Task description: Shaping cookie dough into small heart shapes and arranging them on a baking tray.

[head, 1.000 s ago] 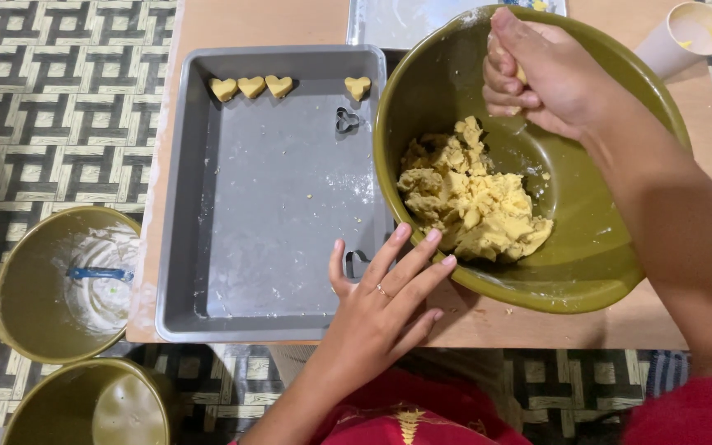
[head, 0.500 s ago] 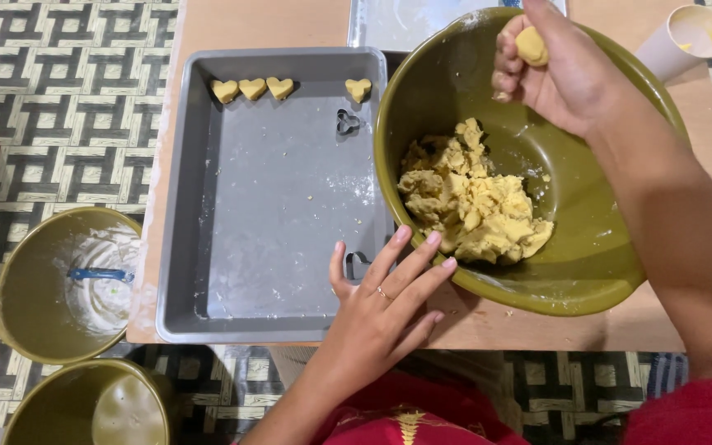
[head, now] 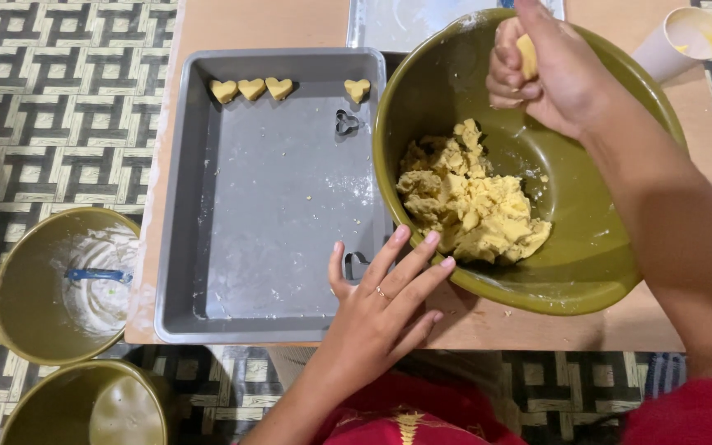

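Since the right hand has risen to upper right, fingers closed on a dough lump, shaping looks underway, while the left hand, fingers spread, steadies the bowl.

A person's two bare arms and red clothing, seen from above.
The left hand wears a thin ring on one finger. The right hand has no jewellery. A red garment with gold embroidery down its centre covers the body; forearms are uncovered.
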